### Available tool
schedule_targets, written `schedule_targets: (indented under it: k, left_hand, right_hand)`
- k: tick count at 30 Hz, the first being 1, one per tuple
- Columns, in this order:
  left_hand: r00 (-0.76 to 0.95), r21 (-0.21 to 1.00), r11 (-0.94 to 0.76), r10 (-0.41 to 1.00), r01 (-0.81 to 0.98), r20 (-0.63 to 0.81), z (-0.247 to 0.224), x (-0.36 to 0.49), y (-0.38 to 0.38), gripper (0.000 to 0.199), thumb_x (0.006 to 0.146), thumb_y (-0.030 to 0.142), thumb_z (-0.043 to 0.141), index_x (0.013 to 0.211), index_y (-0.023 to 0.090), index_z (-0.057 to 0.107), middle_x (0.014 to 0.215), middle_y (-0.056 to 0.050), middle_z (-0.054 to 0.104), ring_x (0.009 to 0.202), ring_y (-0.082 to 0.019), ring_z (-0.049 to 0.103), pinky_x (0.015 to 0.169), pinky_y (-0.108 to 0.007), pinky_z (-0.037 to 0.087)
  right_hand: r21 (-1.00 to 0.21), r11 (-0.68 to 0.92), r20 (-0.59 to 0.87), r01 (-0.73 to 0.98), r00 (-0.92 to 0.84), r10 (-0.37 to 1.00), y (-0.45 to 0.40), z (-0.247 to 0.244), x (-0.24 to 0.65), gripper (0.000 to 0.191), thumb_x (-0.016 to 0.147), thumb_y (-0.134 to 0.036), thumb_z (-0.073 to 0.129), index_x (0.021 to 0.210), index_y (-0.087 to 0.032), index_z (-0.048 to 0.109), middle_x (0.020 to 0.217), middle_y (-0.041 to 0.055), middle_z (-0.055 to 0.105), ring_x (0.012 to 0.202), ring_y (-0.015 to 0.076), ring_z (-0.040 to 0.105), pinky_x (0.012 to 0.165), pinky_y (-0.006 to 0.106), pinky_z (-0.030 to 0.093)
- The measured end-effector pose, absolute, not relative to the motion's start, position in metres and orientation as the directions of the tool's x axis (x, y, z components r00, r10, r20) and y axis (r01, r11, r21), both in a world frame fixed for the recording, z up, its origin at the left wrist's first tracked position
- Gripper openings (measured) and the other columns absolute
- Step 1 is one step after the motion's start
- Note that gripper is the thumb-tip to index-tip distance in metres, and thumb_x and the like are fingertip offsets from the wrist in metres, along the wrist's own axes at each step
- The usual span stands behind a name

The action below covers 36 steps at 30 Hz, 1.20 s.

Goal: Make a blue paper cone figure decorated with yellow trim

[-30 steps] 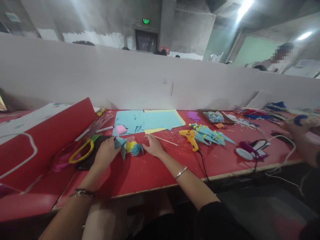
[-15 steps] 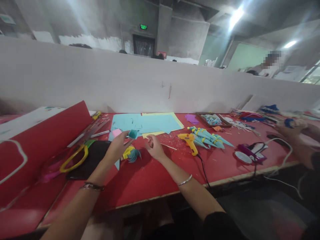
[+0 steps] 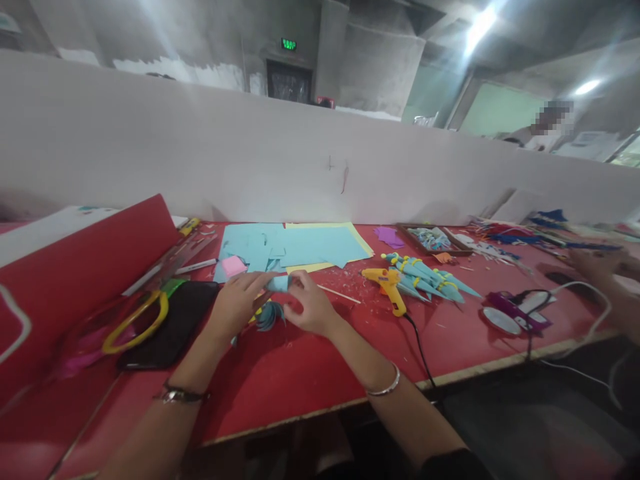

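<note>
A small rolled piece of light-blue paper [image 3: 279, 284] is held up between my two hands over the red table. My left hand [image 3: 238, 301] grips its left end with closed fingers. The fingers of my right hand [image 3: 311, 304] pinch its right end. Just below my hands lies a fringed blue-grey paper piece [image 3: 270, 316] with a yellow part, partly hidden by my left hand. Behind them, light-blue sheets [image 3: 320, 244] rest over yellow paper, with a pink pad [image 3: 233, 266] at their left corner.
A yellow glue gun [image 3: 390, 285] lies right of my hands, beside several blue paper cones [image 3: 425, 277]. Further right are a tray of scraps [image 3: 433, 240], a purple device [image 3: 520, 312] and a co-worker's hand [image 3: 595, 267]. Yellow-handled scissors [image 3: 137, 327] and a black phone-like slab [image 3: 175, 333] lie left.
My right hand has come left to the blue paper and now pinches it. The paper has turned from showing its open end to lying sideways between both hands. The view has shifted slightly.
</note>
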State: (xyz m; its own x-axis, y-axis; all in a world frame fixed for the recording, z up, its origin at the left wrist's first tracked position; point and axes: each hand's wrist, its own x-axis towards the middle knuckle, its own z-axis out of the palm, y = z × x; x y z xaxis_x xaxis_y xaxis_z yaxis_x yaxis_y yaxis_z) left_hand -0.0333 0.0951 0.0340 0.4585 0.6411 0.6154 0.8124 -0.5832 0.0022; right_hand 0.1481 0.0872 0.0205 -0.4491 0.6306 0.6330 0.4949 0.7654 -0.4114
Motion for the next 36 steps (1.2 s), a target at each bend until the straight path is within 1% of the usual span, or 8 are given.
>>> schedule_targets:
  k: [4,7,14,19,24,29,32,36]
  left_hand:
    - [0.557,-0.083,-0.621,0.627,0.780,0.544,0.033,-0.025,0.089,0.032,0.082,0.023,0.042,0.111,0.026,0.055,0.097,-0.007,0.065,0.084,-0.020,0.060,0.070,-0.030,0.043]
    - [0.588,-0.140,-0.611,0.635,0.779,0.501,0.034,-0.023,0.085,0.035,0.078,0.018,0.045,0.109,0.028,0.056,0.083,-0.005,0.066,0.069,-0.019,0.060,0.059,-0.027,0.042]
    - [0.648,-0.229,-0.630,0.587,0.742,0.485,0.040,-0.019,0.079,0.037,0.072,0.010,0.044,0.103,0.024,0.059,0.070,-0.005,0.065,0.060,-0.020,0.058,0.057,-0.030,0.040]
    - [0.626,-0.199,-0.631,0.579,0.750,0.523,0.041,-0.016,0.079,0.032,0.074,0.010,0.042,0.098,0.021,0.060,0.077,-0.007,0.066,0.073,-0.021,0.059,0.068,-0.033,0.040]
    - [0.464,0.039,-0.610,0.641,0.791,0.611,0.044,-0.019,0.082,0.030,0.075,0.030,0.050,0.104,0.024,0.056,0.104,-0.009,0.062,0.097,-0.025,0.053,0.084,-0.040,0.036]
    - [0.307,0.535,-0.665,0.731,0.521,0.610,0.054,-0.025,0.081,0.040,0.078,0.037,0.043,0.114,0.020,0.045,0.116,-0.010,0.052,0.104,-0.021,0.050,0.088,-0.036,0.039]
    - [0.153,0.736,-0.572,0.816,0.362,0.558,0.055,-0.027,0.083,0.037,0.081,0.039,0.035,0.107,0.017,0.049,0.107,-0.009,0.056,0.094,-0.019,0.055,0.082,-0.033,0.043]
    - [-0.065,0.797,-0.470,0.846,0.379,0.529,0.051,-0.027,0.090,0.033,0.080,0.043,0.037,0.086,0.017,0.056,0.084,-0.005,0.060,0.082,-0.017,0.056,0.079,-0.030,0.044]
  right_hand:
    - [-0.564,0.735,0.568,0.377,-0.469,0.676,0.085,0.019,0.147,0.037,0.069,-0.023,0.053,0.105,-0.020,0.049,0.115,0.0066,0.041,0.105,0.0185,0.046,0.093,0.033,0.041]
    - [-0.643,0.699,0.550,0.313,-0.447,0.706,0.081,0.021,0.147,0.053,0.067,-0.021,0.056,0.117,-0.022,0.038,0.122,0.0066,0.038,0.113,0.0192,0.042,0.097,0.034,0.037]
    - [-0.636,0.714,0.538,0.294,-0.495,0.682,0.074,0.025,0.144,0.067,0.067,-0.022,0.058,0.125,-0.023,0.025,0.128,0.0081,0.034,0.120,0.0200,0.036,0.102,0.036,0.033]
    - [-0.642,0.725,0.590,0.250,-0.442,0.675,0.076,0.021,0.139,0.059,0.070,-0.020,0.055,0.122,-0.022,0.028,0.123,0.0075,0.039,0.115,0.0180,0.041,0.099,0.034,0.036]
    - [-0.675,0.683,0.603,0.278,-0.326,0.728,0.082,0.019,0.140,0.037,0.078,-0.024,0.049,0.114,-0.025,0.039,0.115,0.0053,0.044,0.105,0.0172,0.047,0.093,0.035,0.040]
    - [-0.649,0.675,0.661,0.349,-0.181,0.729,0.088,0.020,0.146,0.015,0.081,-0.026,0.045,0.090,-0.020,0.055,0.109,0.0053,0.043,0.099,0.0154,0.047,0.092,0.031,0.039]
    - [-0.665,0.644,0.649,0.378,-0.135,0.749,0.088,0.022,0.147,0.014,0.081,-0.027,0.044,0.084,-0.019,0.055,0.105,0.0055,0.045,0.099,0.0159,0.046,0.093,0.031,0.037]
    - [-0.659,0.655,0.641,0.371,-0.178,0.746,0.087,0.022,0.146,0.014,0.080,-0.028,0.045,0.086,-0.020,0.056,0.102,0.0048,0.045,0.100,0.0160,0.046,0.093,0.031,0.037]
